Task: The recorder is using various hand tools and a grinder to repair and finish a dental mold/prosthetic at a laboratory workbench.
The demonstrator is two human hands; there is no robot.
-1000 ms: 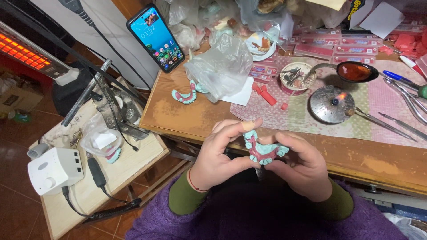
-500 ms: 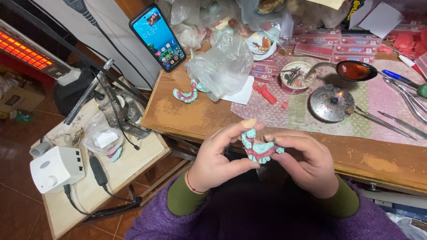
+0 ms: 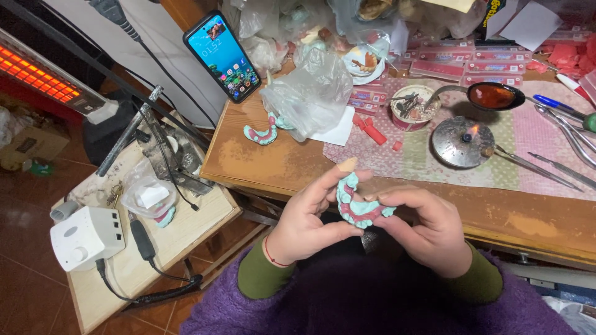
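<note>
Both my hands hold a small horseshoe-shaped dental model (image 3: 359, 203), teal plaster with pink wax, just in front of the wooden table's near edge (image 3: 496, 217). My left hand (image 3: 307, 220) grips its left side, thumb under and forefinger over it. My right hand (image 3: 431, 229) pinches its right end between thumb and fingers. A second teal and pink model (image 3: 264, 131) lies on the table to the left, next to a crumpled clear plastic bag (image 3: 310, 93).
A lit spirit burner (image 3: 462, 141), a dark-bowled spoon (image 3: 493, 96), a cup of tools (image 3: 411, 107), metal instruments (image 3: 559, 167) and pink wax pieces (image 3: 374, 133) lie on a patterned cloth. A phone (image 3: 225, 56) leans at the back. A side table (image 3: 180, 229) holds a white box (image 3: 84, 236); a glowing heater (image 3: 37, 71) stands left.
My hands have turned the model slightly between the fingers, staying in the same place before the table edge. Nothing on the table has moved.
</note>
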